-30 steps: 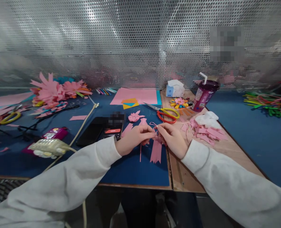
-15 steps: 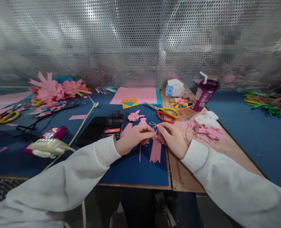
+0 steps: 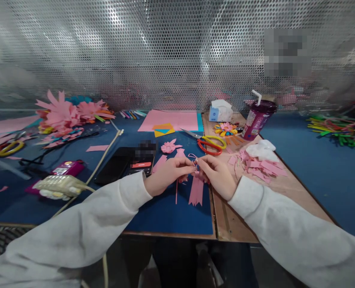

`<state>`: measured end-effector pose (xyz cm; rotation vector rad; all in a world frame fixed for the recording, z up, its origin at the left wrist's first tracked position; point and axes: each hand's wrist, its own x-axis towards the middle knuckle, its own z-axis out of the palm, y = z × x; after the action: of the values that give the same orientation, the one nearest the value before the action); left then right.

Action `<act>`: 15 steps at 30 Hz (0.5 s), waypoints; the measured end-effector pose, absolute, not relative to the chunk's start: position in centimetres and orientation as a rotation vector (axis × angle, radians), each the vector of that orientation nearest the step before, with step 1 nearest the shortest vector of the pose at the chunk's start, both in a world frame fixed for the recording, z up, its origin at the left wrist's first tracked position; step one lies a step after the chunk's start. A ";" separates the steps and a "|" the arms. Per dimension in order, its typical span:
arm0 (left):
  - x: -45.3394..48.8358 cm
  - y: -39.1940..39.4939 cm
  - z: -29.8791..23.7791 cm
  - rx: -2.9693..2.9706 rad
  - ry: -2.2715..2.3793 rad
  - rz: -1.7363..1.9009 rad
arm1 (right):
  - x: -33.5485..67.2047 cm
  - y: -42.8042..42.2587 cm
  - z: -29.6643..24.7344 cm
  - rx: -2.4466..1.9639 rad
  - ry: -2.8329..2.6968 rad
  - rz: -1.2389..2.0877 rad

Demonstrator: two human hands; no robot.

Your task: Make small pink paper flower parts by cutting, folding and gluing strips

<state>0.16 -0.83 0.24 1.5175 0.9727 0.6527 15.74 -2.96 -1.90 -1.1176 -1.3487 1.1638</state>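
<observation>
My left hand (image 3: 167,176) and my right hand (image 3: 216,174) meet fingertip to fingertip over the blue mat (image 3: 171,212). Both pinch a small pink paper piece (image 3: 194,165) between them, its thin loop sticking up at the top. Several pink paper strips (image 3: 196,191) lie fanned on the mat just below the hands. A small pink paper flower (image 3: 168,147) rests a little beyond my left hand.
Red and yellow scissors (image 3: 209,145), pink scraps (image 3: 260,167), a purple cup with a straw (image 3: 257,119) and a tissue box (image 3: 220,111) sit right. A phone (image 3: 141,161), a glue gun (image 3: 60,185) and large paper flowers (image 3: 63,114) lie left. Perforated metal screen (image 3: 165,52) behind.
The hands stay pinched together on the pink piece with only slight finger shifts; the view has drifted a little.
</observation>
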 end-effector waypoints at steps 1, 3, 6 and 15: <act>0.2 -0.8 0.3 1.516 0.974 0.651 | 15.7 -3.0 -1.8 -1.120 -1.349 1.162; 0.2 -0.9 0.3 1.513 0.974 0.649 | 15.8 -3.1 -1.7 -1.133 -1.352 1.155; 0.2 -0.9 0.3 1.517 0.978 0.649 | 15.8 -3.1 -1.6 -1.137 -1.345 1.156; 0.2 -1.0 0.4 1.537 0.968 0.647 | 15.8 -3.0 -1.7 -1.145 -1.345 1.086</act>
<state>0.23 -0.98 0.43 1.5366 0.9682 0.6471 15.76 -3.00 -1.72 -1.1447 -1.3447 1.0862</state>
